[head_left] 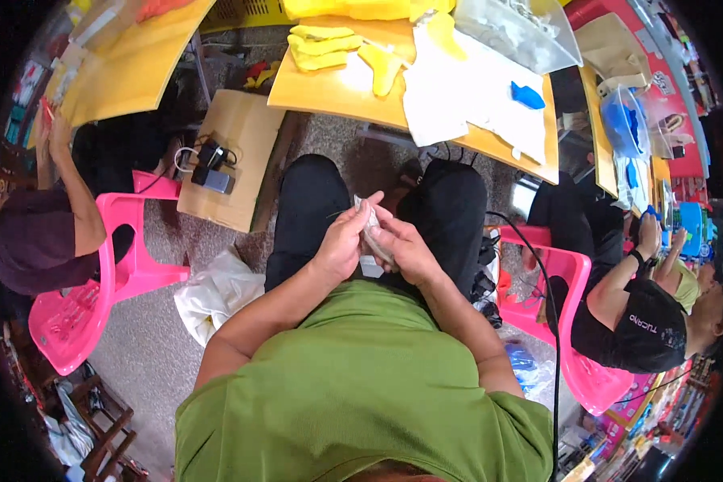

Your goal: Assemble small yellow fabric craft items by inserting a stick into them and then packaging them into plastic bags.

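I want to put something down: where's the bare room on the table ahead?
The table has bare wood front left, between the yellow pieces and the front edge, left of the white cloth. Far right is crowded: clear bin, cloth.

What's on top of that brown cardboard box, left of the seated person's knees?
On the cardboard box sit a grey block, a black adapter-like piece and a looped white cable. Its inside and underside are hidden.
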